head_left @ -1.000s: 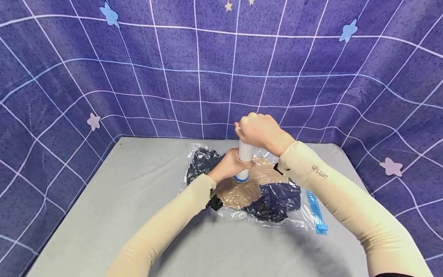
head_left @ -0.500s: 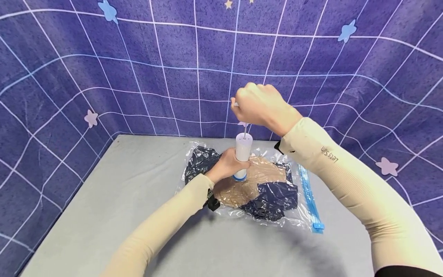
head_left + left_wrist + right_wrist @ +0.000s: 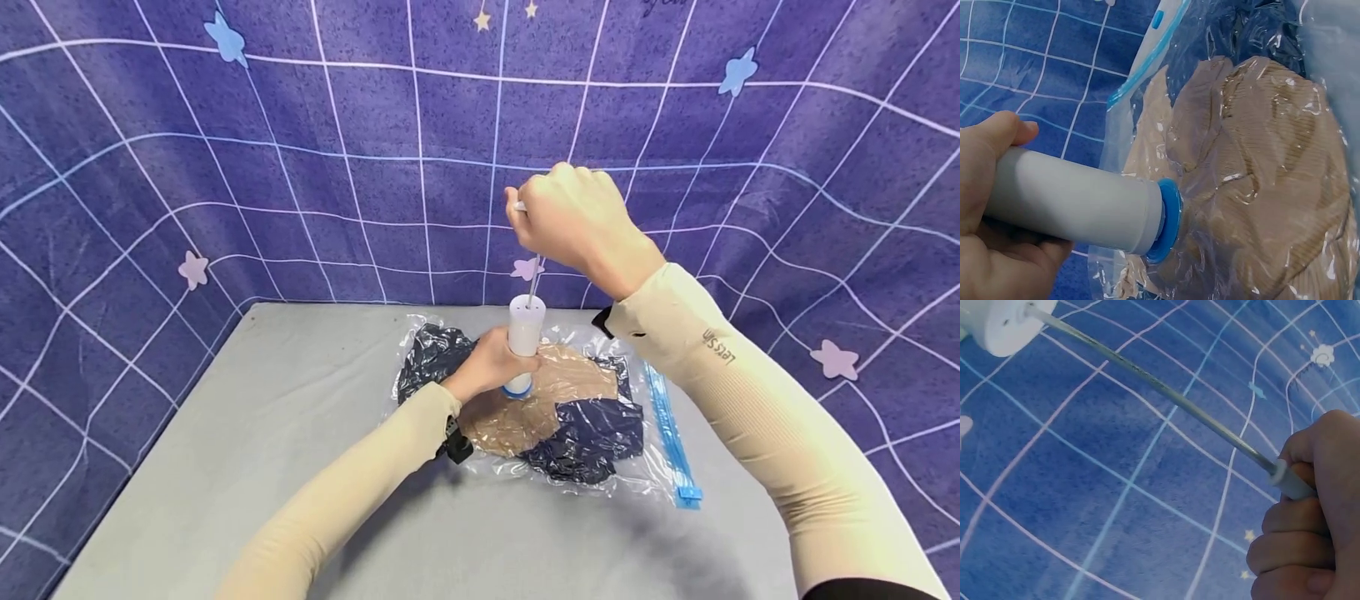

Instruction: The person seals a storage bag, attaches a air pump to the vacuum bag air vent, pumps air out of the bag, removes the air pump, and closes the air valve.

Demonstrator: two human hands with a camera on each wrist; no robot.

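Note:
A clear vacuum bag with dark blue and tan clothes inside lies on the grey table. A white hand pump with a blue base stands upright on the bag. My left hand grips the pump's barrel near its base. My right hand is above the pump and grips the handle of the thin metal plunger rod, which is drawn out of the barrel. In the left wrist view the blue base presses onto the bag over the tan cloth.
A purple grid-patterned cloth with stars hangs behind and to both sides of the table. The bag's blue zip strip runs along its right edge. Bare grey tabletop lies left of and in front of the bag.
My right hand has risen from the top of the pump, pulling the plunger rod up out of the barrel. The left hand stays on the barrel.

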